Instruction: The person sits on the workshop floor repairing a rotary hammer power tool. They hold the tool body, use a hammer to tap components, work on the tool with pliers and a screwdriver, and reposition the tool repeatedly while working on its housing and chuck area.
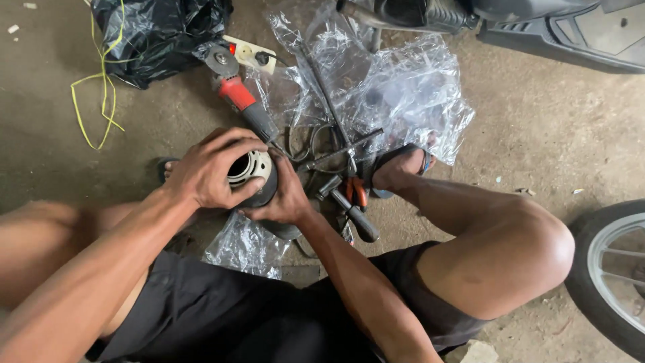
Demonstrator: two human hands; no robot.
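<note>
Round grey slotted metal part (250, 169) on the concrete floor (537, 121) between my feet — my left hand (208, 171) clamped over its top, my right hand (285, 198) gripping its side. Red angle grinder (236, 94) just beyond; orange-handled pliers (355, 191) and clear plastic sheet (403, 94) to the right.

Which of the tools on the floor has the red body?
The angle grinder, lying above the left hand with its disc toward the black bag. The pliers have only orange handles; the other tools are dark metal.
</note>
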